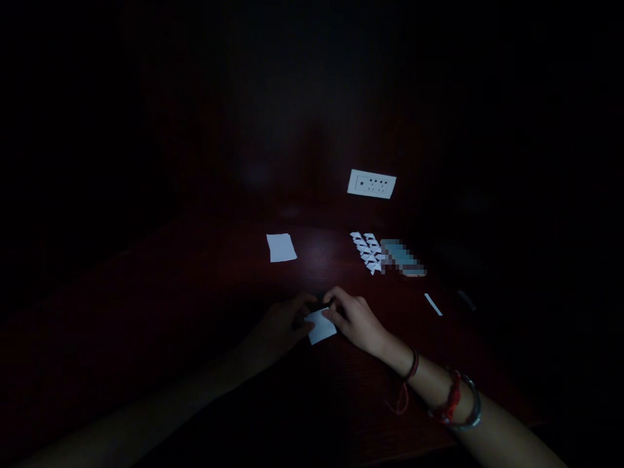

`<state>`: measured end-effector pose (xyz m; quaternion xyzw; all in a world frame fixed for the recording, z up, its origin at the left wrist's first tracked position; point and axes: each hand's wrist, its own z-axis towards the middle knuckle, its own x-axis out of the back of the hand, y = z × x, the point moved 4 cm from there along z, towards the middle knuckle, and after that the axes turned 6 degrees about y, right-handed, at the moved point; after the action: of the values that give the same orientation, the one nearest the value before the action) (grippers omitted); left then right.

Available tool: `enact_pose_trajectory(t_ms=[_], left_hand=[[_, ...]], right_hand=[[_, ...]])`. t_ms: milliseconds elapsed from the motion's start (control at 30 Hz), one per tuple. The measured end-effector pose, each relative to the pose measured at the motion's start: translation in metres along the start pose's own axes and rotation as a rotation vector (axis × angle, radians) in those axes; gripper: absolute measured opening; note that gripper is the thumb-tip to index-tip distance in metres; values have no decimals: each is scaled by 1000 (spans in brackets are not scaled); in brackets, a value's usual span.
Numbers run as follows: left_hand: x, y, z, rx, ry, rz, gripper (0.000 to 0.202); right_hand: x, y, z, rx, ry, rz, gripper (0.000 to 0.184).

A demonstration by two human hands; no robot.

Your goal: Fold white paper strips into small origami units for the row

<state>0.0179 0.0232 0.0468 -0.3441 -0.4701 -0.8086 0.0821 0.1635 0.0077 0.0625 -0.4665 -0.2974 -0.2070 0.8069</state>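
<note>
A small white piece of paper (322,327) is held between both hands, low over the dark red table. My left hand (288,320), in deep shadow, grips its left edge with the thumb on top. On the upper right of the same paper, my right hand (357,321) pinches with its thumb on top and the fingers curled behind. Beyond the hands lies a flat white sheet or stack of paper (281,247). Several small folded paper pieces (367,252) sit in two rows farther right.
Beside the folded pieces lies a pixelated flat bluish object (403,257). A narrow white strip (433,304) rests at the right, with a dimmer strip (467,299) past it. A white wall socket (372,184) is at the back. Surroundings are very dark.
</note>
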Motion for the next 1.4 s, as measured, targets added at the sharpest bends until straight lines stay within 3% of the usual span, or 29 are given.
enact_pose_trajectory(t_ms=[133,367,633,900,1133,1400], left_hand=[[-2,4,-4,-202,54,245,26],[-11,-1,-9,-428,-96,475,18],[-7,2,-24,-497,-137,596,36],[-6,-7,-34,-520,-162,626,48],[-6,-14,-38,-512,-187,614,59],[6,3,-44,-394,-283,625,50]], right_hand=[[-4,-1,-1,111,-59,-101,12],[-3,5,-4,255,-114,-234,17],[3,1,-13,462,-225,-377,22],[6,-1,-16,559,-329,-409,28],[9,-1,-15,542,-370,-365,32],[12,-4,-11,467,-394,-225,31]])
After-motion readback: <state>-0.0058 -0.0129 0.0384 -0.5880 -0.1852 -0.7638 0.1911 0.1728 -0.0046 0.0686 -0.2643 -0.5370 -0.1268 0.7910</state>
